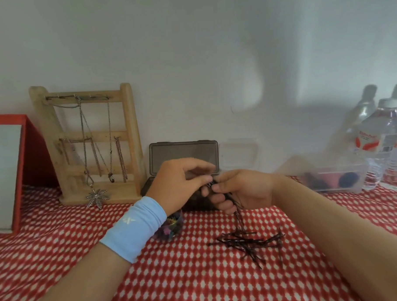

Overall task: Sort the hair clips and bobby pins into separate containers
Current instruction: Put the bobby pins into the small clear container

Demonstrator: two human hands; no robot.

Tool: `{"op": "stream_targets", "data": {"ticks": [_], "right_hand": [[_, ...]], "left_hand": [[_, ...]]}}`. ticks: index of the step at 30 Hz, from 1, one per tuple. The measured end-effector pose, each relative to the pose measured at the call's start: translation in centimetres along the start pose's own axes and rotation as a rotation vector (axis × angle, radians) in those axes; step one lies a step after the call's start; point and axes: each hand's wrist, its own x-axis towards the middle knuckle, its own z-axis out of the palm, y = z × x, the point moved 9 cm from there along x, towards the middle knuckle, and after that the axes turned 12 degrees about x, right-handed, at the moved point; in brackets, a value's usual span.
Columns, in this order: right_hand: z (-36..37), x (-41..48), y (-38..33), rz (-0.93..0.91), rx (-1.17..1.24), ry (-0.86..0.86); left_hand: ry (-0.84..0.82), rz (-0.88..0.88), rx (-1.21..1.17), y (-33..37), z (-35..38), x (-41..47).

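A loose pile of dark bobby pins (247, 241) lies on the red-and-white cloth in front of me. My right hand (242, 189) grips a bundle of bobby pins whose ends hang down toward the pile. My left hand (180, 183), with a light blue wristband, pinches the top of that bundle with thumb and forefinger. Behind both hands stands a dark plastic case (184, 155) with its lid raised; its base is mostly hidden. A small container of colourful hair clips (171, 226) peeks out from under my left wrist.
A wooden jewellery stand (90, 143) with chains is at the back left, beside a red-framed mirror (7, 174). A clear plastic box (330, 181) and water bottles (379, 142) stand at the back right against the white wall.
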Motion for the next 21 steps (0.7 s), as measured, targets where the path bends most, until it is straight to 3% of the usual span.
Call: {"op": "stream_targets", "data": {"ticks": [8,14,18,21], "right_hand": [[0.3,-0.6,-1.1,-0.076,0.054,-0.048],[-0.3,-1.9,-3.0,-0.168,0.109,0.013],[-0.9,-2.6,-3.9,-0.232,0.138,0.068],[-2.3,-3.3,-6.5,-0.438,0.239,0.204]], "left_hand": [[0.081,0.052,0.048,1.5,0.0,-0.4],[-0.152,0.082,0.044,2.9,1.9,0.2],[-0.17,-0.066,-0.278,2.7,2.2,1.4],[-0.104,-0.29,-0.516,1.3,2.8,1.9]]}}
